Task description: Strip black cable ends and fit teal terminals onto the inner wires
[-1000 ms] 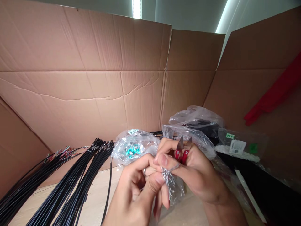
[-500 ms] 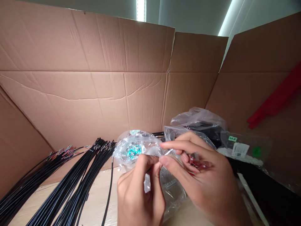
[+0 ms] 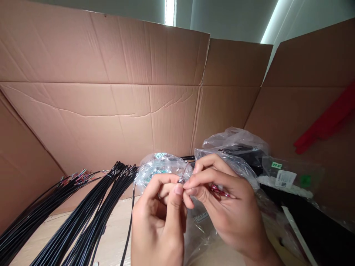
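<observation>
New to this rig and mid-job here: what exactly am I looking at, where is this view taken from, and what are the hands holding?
There is no machine here. This single view comes from a camera worn on a person's head, looking down at their own bare hands. The left hand and right hand meet, their fingers pinching a small shiny piece, too small to identify. The right hand also holds red-handled snips. Bundles of black wires lie on a wooden surface, beside a clear plastic bag, with cardboard walls behind.
</observation>
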Available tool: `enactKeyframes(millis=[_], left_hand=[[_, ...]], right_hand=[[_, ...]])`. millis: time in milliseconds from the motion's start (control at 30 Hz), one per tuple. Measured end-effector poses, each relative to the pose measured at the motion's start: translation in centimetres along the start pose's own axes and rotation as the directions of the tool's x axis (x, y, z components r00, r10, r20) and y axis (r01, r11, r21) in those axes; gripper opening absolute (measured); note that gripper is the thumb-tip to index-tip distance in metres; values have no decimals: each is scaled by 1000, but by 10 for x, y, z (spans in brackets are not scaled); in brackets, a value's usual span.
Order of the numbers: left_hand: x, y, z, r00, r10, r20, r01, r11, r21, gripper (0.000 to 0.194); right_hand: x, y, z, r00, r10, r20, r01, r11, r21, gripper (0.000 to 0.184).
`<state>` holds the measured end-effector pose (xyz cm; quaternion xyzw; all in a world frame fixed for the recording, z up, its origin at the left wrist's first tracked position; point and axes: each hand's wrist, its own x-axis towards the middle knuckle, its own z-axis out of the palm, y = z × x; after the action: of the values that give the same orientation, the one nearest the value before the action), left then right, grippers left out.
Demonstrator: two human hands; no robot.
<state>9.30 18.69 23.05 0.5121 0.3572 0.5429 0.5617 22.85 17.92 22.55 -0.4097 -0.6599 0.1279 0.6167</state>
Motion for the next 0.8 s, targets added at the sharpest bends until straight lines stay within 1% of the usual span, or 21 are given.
enactKeyframes(millis=[67,133,233,333,433,500,533,600,667,733,800], left_hand=[[2,0,-4,998,-20,66,24,997,-69,25],[5,-1,-7,991,-9,131,21,996,-90,28],[7,-2,-10,987,9,160,9,994,-108,25],[7,-2,-8,988,2,158,17,992,-124,24],[7,-1,-8,985,-69,160,99,977,-189,28],[7,-2,-9,981,-125,151,157,962,-224,31],[7,-2,-9,980,-136,147,167,960,-225,33],[9,-4,-10,985,-113,131,138,970,-202,35],[9,-7,-11,989,-63,136,84,984,-159,34],[8,-9,-10,994,-61,95,72,991,-115,29],[4,-9,-10,995,-81,53,86,991,-107,24]], right_hand=[[1,0,2,1000,27,4,-28,999,25,12],[2,0,3,999,35,-13,-35,999,40,11],[2,-1,4,995,83,-51,-80,995,53,8],[0,-1,3,991,128,-42,-125,989,75,6],[0,-2,2,996,85,10,-86,993,76,9],[1,-3,2,998,36,58,-37,999,31,13],[1,-4,2,997,13,81,-14,1000,2,15],[2,-5,2,994,-12,107,17,999,-44,18],[3,-5,2,995,-20,102,26,998,-61,18],[3,-5,1,996,-9,89,14,998,-62,18],[2,-4,0,996,16,86,-12,999,-50,18]])
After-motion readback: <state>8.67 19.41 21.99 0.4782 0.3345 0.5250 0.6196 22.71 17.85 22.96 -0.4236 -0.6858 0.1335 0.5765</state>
